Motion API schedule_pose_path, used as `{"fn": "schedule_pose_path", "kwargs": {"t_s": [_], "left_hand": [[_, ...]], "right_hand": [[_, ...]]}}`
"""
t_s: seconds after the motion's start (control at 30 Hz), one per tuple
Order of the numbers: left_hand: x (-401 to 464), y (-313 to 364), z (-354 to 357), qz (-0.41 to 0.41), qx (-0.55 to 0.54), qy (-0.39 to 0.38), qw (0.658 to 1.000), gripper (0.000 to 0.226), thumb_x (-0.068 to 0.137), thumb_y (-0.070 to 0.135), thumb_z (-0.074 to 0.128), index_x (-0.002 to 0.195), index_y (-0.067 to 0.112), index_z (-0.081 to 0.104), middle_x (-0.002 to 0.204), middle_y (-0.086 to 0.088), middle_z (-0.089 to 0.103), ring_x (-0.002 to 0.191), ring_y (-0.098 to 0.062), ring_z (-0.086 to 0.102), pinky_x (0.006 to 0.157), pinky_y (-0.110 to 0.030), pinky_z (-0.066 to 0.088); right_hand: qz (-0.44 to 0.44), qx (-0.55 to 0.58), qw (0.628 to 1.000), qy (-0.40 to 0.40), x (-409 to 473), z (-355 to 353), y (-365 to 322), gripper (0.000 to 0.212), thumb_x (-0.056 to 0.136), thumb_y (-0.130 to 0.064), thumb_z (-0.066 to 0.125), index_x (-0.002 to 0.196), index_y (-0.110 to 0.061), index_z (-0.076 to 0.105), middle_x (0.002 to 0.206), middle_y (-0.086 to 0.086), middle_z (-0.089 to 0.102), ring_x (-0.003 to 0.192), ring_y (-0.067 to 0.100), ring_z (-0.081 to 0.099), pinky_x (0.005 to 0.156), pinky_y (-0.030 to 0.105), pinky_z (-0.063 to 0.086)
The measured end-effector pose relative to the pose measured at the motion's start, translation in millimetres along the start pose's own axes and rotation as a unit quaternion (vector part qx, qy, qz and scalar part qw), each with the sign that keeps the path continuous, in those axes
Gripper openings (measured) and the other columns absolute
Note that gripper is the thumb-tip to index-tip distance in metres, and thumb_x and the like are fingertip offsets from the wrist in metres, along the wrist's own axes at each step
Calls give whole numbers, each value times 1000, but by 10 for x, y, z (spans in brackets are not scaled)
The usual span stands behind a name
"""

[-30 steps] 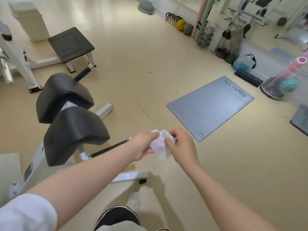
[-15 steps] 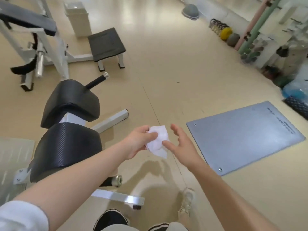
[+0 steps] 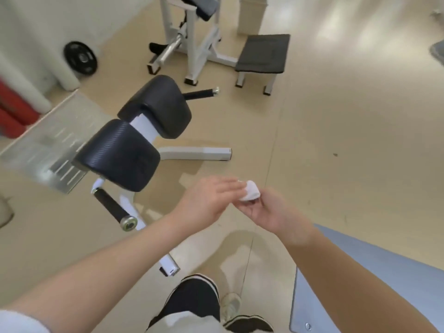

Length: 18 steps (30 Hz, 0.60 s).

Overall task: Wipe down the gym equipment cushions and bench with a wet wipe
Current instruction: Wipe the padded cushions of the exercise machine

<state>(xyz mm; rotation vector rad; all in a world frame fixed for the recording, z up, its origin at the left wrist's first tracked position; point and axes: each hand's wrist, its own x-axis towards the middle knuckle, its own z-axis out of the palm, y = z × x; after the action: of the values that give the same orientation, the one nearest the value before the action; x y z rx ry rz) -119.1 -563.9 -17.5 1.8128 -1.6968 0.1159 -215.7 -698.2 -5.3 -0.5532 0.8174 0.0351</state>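
White wet wipe point(image 3: 249, 193) lower centre, bunched for wiping | pinched by right hand point(image 3: 271, 213) | left hand point(image 3: 206, 203) flat, fingers straight, pressing it | black cushions point(image 3: 117, 153) left, untouched.

White wipe point(image 3: 249, 191); 2 black cushions point(image 3: 120, 155), white frame point(image 3: 194, 153); beige floor point(image 3: 336, 140).

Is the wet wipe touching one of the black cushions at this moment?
No. The wet wipe is bunched between the two hands, held in the air over the floor, clearly apart from the nearer black cushion.
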Motion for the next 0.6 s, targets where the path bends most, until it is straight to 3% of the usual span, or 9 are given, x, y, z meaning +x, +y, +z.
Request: {"fn": "schedule_pose_path", "kwargs": {"t_s": [0.07,0.13,0.23,0.33,0.4,0.47,0.5,0.57,0.6], "left_hand": [[-54,-27,67,28,103,-44,993,33,79,6,46,104,10,67,117,-9,66,106,-28,64,94,-37,42],[-148,-86,115,-3,167,-112,980,43,77,15,47,118,11,57,130,-9,58,118,-29,56,98,-43,45],[-191,-159,85,-78,215,-217,949,70,69,36,63,132,16,42,140,-9,47,127,-28,47,98,-44,45],[-97,-406,29,-112,151,-248,950,70,82,32,59,144,20,29,153,-7,10,141,-25,7,111,-40,30],[-72,-677,-61,-114,111,-234,959,61,87,23,51,144,23,30,152,-4,1,139,-22,-4,111,-43,25],[-58,-919,-280,-148,37,-213,965,53,86,27,39,139,24,41,152,-1,16,142,-19,12,111,-38,27],[-70,-1046,-422,-194,-11,-165,967,52,83,31,37,133,24,50,148,0,34,138,-15,29,108,-35,33],[-87,-1283,-798,-305,-60,-13,950,45,80,33,44,118,22,64,114,9,67,109,-7,59,92,-31,49],[-118,-1411,-978,-350,-54,42,934,41,80,33,45,113,22,66,98,14,71,95,-5,64,84,-31,52]], "right_hand": [[11,20,997,-72,36,-10,-76,36,89,-12,33,105,9,57,94,18,67,75,24,68,65,29,58],[7,16,993,-115,162,-18,-134,45,95,-25,30,113,8,54,105,18,63,87,25,66,72,30,58],[3,-69,990,-126,355,82,-177,36,93,-22,45,113,5,58,111,16,64,96,21,64,82,27,56],[3,-129,983,-134,633,219,-239,28,95,-12,45,114,3,60,110,16,65,95,21,64,78,23,55],[1,-135,980,-145,848,377,-320,27,97,-10,41,111,0,62,105,13,68,90,19,66,73,23,56],[12,-170,976,-138,1094,613,-384,27,98,-10,40,115,-2,59,105,12,68,87,18,67,71,23,56],[21,-209,969,-128,1215,748,-408,26,98,-10,40,115,-3,59,103,11,68,83,16,68,69,23,56],[42,-294,950,-91,1479,1041,-447,23,98,-9,41,114,-8,57,102,8,68,80,14,68,71,24,56],[47,-330,940,-75,1609,1209,-461,24,98,-10,42,118,-8,54,105,7,67,84,16,67,77,27,55]]}}
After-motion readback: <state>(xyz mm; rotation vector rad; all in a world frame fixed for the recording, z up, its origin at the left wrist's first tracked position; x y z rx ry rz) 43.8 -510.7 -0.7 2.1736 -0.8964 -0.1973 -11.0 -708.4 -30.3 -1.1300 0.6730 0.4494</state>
